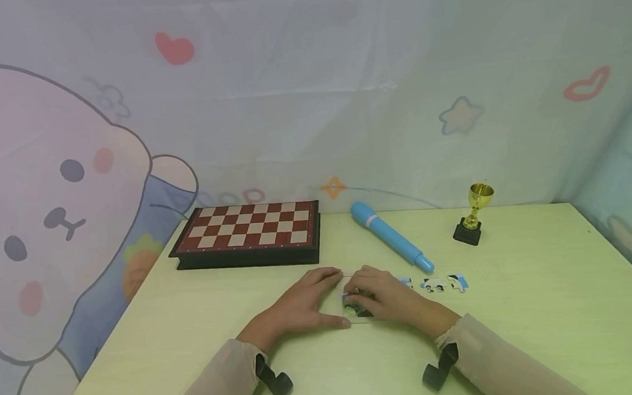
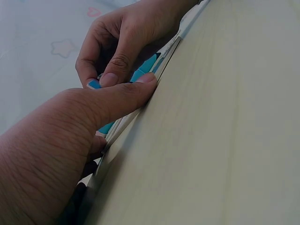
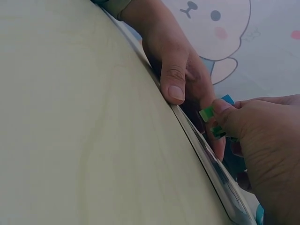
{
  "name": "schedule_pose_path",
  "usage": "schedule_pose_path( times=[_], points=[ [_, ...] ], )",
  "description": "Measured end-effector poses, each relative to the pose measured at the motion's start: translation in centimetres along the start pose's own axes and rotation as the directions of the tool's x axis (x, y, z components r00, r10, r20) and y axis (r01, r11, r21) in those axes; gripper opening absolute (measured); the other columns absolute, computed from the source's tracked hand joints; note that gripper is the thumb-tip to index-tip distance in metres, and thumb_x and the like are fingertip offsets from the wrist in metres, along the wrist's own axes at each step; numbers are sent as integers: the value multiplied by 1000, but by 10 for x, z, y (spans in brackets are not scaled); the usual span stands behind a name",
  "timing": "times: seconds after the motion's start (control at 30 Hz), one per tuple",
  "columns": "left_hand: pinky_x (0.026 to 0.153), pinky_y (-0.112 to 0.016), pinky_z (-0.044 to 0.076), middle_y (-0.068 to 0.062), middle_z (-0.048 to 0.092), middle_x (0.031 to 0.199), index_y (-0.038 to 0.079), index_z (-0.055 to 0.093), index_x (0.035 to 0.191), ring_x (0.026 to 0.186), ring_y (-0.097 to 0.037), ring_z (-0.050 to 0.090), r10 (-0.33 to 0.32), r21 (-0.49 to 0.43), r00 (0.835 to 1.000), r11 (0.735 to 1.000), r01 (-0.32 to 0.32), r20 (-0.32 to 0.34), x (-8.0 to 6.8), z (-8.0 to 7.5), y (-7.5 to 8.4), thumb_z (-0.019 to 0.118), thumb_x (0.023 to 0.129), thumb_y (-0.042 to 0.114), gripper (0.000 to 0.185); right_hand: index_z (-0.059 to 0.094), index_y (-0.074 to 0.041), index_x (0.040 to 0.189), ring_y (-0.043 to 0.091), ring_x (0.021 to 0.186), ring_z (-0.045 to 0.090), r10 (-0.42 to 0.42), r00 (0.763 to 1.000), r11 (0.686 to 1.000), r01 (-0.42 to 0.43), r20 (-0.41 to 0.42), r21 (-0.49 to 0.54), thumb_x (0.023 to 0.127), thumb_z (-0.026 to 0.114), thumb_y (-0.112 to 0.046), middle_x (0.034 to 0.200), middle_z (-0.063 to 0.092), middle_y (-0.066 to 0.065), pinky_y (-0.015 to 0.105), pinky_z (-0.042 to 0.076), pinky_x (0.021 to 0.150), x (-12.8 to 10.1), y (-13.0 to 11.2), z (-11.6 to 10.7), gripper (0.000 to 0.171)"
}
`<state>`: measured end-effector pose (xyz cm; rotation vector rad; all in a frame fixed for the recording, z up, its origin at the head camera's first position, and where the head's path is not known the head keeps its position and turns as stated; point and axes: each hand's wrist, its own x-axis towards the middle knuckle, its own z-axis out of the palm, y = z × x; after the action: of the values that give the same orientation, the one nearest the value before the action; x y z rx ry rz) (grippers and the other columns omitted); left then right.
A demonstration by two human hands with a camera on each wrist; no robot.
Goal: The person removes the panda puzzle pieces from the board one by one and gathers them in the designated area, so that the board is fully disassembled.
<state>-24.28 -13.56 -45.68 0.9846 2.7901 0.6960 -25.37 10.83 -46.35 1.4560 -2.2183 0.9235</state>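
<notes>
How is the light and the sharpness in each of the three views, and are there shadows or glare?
Head view: soft, even light, sharp, faint shadow under the trophy, no glare on the table. Left wrist view: the left hand fills the near corner, large and dim. Right wrist view: the table runs tilted; the puzzle piece is small but readable.

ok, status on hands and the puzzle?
Left hand steadies the puzzle tray by its edge. Right hand pinches a piece over it. Loose pieces lie to the right, apart. Nothing in the way.
</notes>
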Motion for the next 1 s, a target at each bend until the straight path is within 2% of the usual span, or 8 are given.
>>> schedule_pose_path(
  times=[0.3, 0.53, 0.73, 1.0],
  points=[
    [116, -45, 32, 8, 30, 160, 21, 35, 158, 148, -14, 25, 3, -4, 1000, 1000, -3, -4, 0, 1, 0, 63, 79, 78, 102, 68, -21, 108, 2, 76, 53, 78, 997, 997, -78, -18, 16, 91, 76, -15, 91, 61, -13, 20, 48, 63, -11, 2, -8, 20],
    [116, -44, 33, 7, 31, 159, 18, 36, 157, 147, -15, 27, 11, 2, 1000, 1000, -11, -10, 0, 0, 0, 65, 79, 77, 102, 69, -21, 100, 0, 75, 54, 91, 994, 996, -90, -63, 15, 85, 81, -13, 91, 64, -14, 20, 49, 62, -26, 3, -24, 21],
    [117, -42, 31, 8, 31, 160, 19, 36, 157, 147, -13, 26, 1, 2, 1000, 1000, -1, -8, 1, 2, 0, 66, 78, 76, 102, 73, -20, 100, 0, 75, 56, 142, 987, 990, -142, -78, -1, 86, 80, -10, 93, 69, -13, 18, 48, 64, -49, 3, -44, 19],
    [117, -43, 31, 8, 31, 160, 19, 37, 157, 147, -14, 26, 0, 8, 1000, 1000, 0, -12, 1, 2, -1, 66, 77, 78, 103, 73, -23, 97, -2, 66, 48, 209, 972, 975, -216, -108, -54, 83, 82, -6, 83, 63, -19, 15, 43, 56, -83, 8, -63, 25]
  ],
)
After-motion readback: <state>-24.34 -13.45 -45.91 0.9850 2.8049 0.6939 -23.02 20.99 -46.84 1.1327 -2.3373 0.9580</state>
